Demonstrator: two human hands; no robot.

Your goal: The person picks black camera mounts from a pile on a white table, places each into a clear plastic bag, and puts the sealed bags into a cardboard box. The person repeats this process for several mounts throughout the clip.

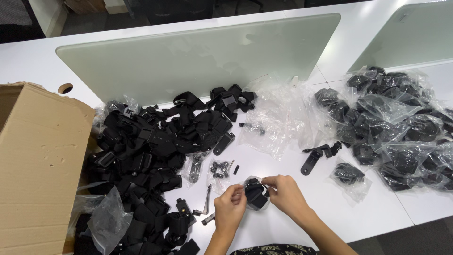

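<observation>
A black strap (256,196) in a clear bag (249,183) is being gripped by the left hand (230,208) and right hand (284,192), at 6 o'clock on the surface (330,208). The bag is best being pulled gently.

Clear, glossy, crinkled plastic film is seen on the small bag (255,182) pinched between left hand (230,206) and right hand (284,193); a matt black pad of cloth-like material (257,197) is enclosed. The desk (330,212) is finished in smooth white laminate with a slight sheen. Frosted, matt pale-green glass or acrylic is noted on the divider panel (198,56). The box (37,160) is of rough brown corrugated cardboard. Matt black woven webbing is seen in the strap heap (146,146). Bare grey metal is shown by the bent key (206,203).
</observation>
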